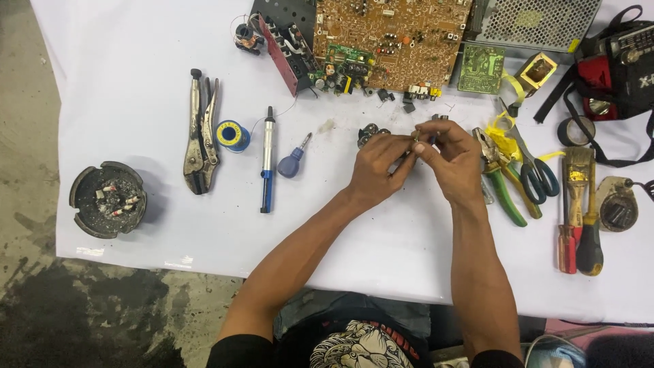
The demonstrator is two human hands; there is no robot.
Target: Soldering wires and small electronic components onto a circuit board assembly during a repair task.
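One head view looks steeply down (fairly close) onto the white table.

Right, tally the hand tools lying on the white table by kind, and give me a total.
Locking pliers: 1
Desoldering pump: 1
Blue-handled screwdriver: 1
Green-handled pliers: 1
Scissors: 1
Paintbrush: 1
Red-handled screwdriver: 1
Total: 7
The left hand and right hand pinch a small part between them, not counted.

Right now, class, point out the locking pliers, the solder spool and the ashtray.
locking pliers (201,136), head view, on the handles.
solder spool (232,135), head view, on its blue top.
ashtray (87,178), head view, on its dark rim.
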